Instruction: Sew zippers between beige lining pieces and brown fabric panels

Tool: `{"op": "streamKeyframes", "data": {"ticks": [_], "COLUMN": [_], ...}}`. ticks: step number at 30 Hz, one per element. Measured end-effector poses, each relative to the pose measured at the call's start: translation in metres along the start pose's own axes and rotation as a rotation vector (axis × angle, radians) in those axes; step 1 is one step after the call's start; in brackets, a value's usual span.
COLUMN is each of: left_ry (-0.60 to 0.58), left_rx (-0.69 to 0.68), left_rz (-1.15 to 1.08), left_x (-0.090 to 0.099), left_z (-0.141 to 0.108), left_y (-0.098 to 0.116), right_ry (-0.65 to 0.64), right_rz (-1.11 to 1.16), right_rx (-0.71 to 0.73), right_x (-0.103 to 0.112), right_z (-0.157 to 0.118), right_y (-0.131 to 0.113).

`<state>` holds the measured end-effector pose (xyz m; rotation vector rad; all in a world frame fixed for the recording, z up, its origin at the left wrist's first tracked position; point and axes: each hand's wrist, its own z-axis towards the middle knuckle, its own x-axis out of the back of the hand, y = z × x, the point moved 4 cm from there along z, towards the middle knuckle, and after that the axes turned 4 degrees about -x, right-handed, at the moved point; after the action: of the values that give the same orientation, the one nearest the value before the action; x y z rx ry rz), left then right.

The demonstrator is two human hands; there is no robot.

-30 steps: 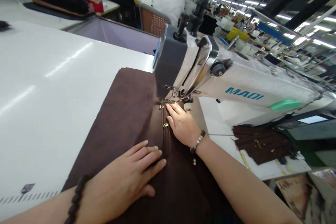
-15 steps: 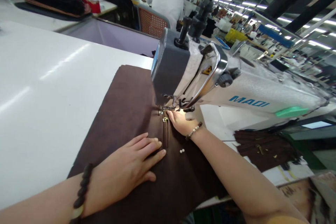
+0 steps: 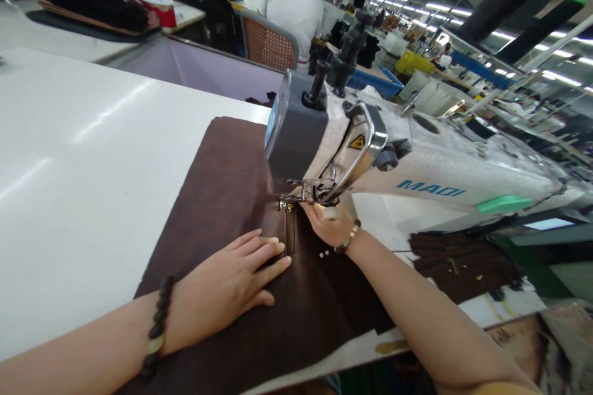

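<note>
A large dark brown panel (image 3: 217, 179), which looks like leather, lies under the sewing machine's head (image 3: 296, 129). A zipper (image 3: 290, 237) runs down it from the presser foot (image 3: 286, 199), with a brass zipper pull (image 3: 290, 207) right at the foot. My left hand (image 3: 227, 287) rests flat on the panel, fingers stretched, fingertips beside the zipper's left edge. To the right of the foot, my right hand (image 3: 331, 225) lies on the panel with fingers extended toward the needle. Machine parts partly hide those fingertips. Two small white beads (image 3: 323, 254) show near my right wrist.
A glossy white table (image 3: 92, 136) spreads out on the left. Brown pieces with brass zipper pulls (image 3: 458, 265) lie at right. Ahead, a person in a white shirt (image 3: 294, 9) sits on a brown chair (image 3: 270, 43). A dark stack (image 3: 92, 6) lies at upper left.
The brown panel has slid slightly away from me, bringing the zipper pull up to the presser foot. My right hand sits slightly lower and farther right in view; my left stays flat.
</note>
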<state>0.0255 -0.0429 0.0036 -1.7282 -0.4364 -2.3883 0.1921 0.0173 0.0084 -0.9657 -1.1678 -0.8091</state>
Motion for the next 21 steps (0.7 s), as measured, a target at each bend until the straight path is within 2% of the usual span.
{"op": "streamKeyframes", "data": {"ticks": [3, 6, 11, 21], "left_ry": [-0.009, -0.027, -0.023, 0.033], "left_rx": [-0.018, -0.029, -0.027, 0.034], "left_rz": [0.014, 0.032, 0.028, 0.031], "left_x": [-0.002, -0.003, -0.001, -0.005], "left_z": [-0.001, -0.003, -0.003, -0.005], "left_y": [0.001, 0.003, 0.006, 0.013], "right_ry": [0.024, 0.004, -0.033, -0.053], "right_rz": [0.057, 0.138, 0.141, 0.121], "right_rx": [0.017, 0.036, 0.04, 0.042], "right_x": [0.007, 0.003, -0.004, -0.003], "right_z": [-0.021, -0.033, -0.034, -0.032], "right_y": [-0.012, -0.018, -0.016, -0.016]}}
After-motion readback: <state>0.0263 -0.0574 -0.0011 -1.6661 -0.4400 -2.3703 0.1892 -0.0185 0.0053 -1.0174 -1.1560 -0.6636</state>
